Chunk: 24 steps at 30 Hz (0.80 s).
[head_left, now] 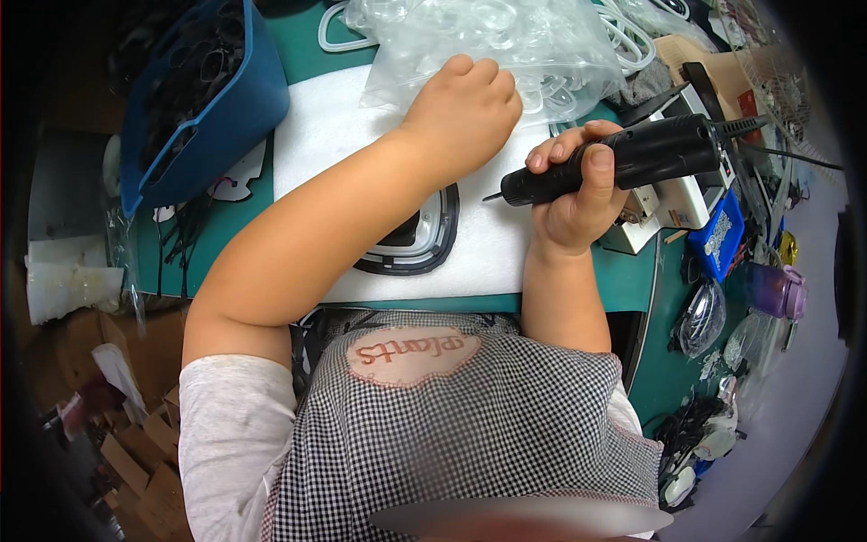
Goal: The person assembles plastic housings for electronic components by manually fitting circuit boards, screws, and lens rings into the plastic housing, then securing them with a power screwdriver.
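My right hand is wrapped round a black electric screwdriver, whose bit points left over the white foam sheet. With fingers curled in, my left hand is at the near edge of a clear plastic bag of translucent ring-shaped parts. Whether it pinches anything is hidden by the back of the hand. On the foam sheet lies a rounded housing with a black outer rim and a pale inner ring. My left forearm crosses over it and covers much of it.
A blue bin of dark parts stands at the left. To the right are a white boxy device, a small blue tray of tiny pieces, and a purple container. Cardboard boxes lie below left. A cord trails from the screwdriver.
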### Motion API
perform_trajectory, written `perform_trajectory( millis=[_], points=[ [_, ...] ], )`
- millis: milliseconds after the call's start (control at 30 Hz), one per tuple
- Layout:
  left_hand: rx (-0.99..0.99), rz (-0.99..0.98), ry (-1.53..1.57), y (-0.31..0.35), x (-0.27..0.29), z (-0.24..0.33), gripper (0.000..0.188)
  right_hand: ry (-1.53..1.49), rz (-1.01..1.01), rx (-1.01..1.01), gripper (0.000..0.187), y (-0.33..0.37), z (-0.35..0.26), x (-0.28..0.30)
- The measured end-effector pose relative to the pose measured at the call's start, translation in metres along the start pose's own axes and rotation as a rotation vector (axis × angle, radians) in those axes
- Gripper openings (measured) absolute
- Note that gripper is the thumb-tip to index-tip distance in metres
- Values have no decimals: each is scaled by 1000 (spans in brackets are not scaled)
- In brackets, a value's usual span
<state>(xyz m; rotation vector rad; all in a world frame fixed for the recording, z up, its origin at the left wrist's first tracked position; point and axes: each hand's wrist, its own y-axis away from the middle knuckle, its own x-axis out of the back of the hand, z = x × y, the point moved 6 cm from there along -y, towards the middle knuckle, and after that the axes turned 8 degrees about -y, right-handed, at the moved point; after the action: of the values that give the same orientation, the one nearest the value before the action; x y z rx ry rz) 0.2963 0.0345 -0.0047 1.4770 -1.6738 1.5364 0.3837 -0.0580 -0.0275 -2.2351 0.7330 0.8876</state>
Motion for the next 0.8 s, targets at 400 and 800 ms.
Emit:
perform_trajectory(
  millis=[400, 800],
  points=[
    [-118, -132, -83, -12, -6, -1, 18, -9, 4, 4, 32, -2, -2, -1],
    [1038, -353, 2063, 120, 47, -28, 47, -12, -5, -17, 34, 2, 2, 0]
  ],
)
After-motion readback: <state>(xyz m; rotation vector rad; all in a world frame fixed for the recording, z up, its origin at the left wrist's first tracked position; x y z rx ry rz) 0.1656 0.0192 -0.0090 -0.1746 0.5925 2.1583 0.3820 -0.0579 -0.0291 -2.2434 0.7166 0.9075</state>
